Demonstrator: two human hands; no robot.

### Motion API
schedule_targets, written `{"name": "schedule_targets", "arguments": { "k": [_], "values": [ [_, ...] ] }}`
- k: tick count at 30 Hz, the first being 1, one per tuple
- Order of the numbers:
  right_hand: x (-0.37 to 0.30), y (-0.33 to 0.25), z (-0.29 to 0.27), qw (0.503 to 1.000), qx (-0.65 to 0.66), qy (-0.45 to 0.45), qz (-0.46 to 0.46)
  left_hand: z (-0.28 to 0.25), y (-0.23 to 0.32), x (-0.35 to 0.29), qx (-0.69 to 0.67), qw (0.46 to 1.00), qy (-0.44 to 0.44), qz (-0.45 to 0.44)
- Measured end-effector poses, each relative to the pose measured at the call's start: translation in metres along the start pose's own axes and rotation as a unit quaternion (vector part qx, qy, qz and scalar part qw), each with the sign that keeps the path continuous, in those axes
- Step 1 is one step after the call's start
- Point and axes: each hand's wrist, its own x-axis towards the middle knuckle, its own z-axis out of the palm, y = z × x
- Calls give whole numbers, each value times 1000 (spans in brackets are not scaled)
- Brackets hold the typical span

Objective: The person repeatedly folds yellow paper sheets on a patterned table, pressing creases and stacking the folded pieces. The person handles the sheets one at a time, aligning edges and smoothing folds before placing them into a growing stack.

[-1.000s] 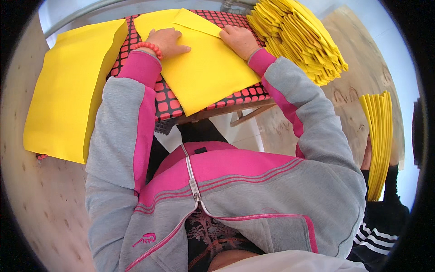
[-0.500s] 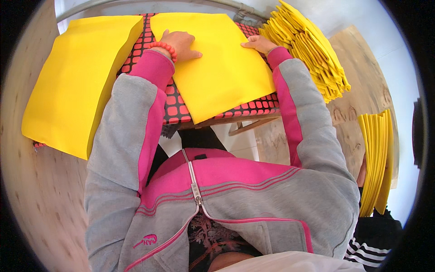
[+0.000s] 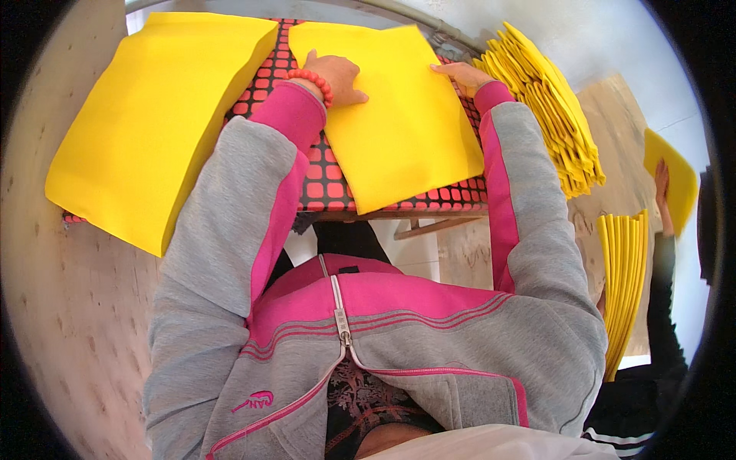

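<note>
Yellow sheet (image 3: 399,115) lies flat on the red-checked table (image 3: 330,184). Left hand (image 3: 333,77) presses on its top-left part, grip loose, clasping nothing. Right hand (image 3: 464,75) rests at its right edge, perhaps pinching it; hard to tell. Yellow stack (image 3: 552,115) sits just right of the sheet.

Yellow sheet (image 3: 399,123): matt, smooth, paper-like. Table (image 3: 330,180) beneath it: glossy red-and-black patterned cover. Sleeves (image 3: 230,199): soft grey-pink fleece cloth. Bracelet (image 3: 313,80): shiny red beads.
</note>
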Motion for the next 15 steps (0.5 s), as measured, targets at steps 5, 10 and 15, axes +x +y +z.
{"name": "schedule_targets", "arguments": {
  "k": [5, 10, 15],
  "values": [
    [23, -1, 16, 994, -54, 39, -88, -2, -1, 0, 0, 1000, 4, -8],
    [12, 7, 45, 668, -588, 289, -353, -3, -1, 1, 12, 1000, -4, -21],
    [16, 7, 30, 924, -276, 218, -148, -5, 0, 2, 29, 999, -25, -31]
  ]
}}
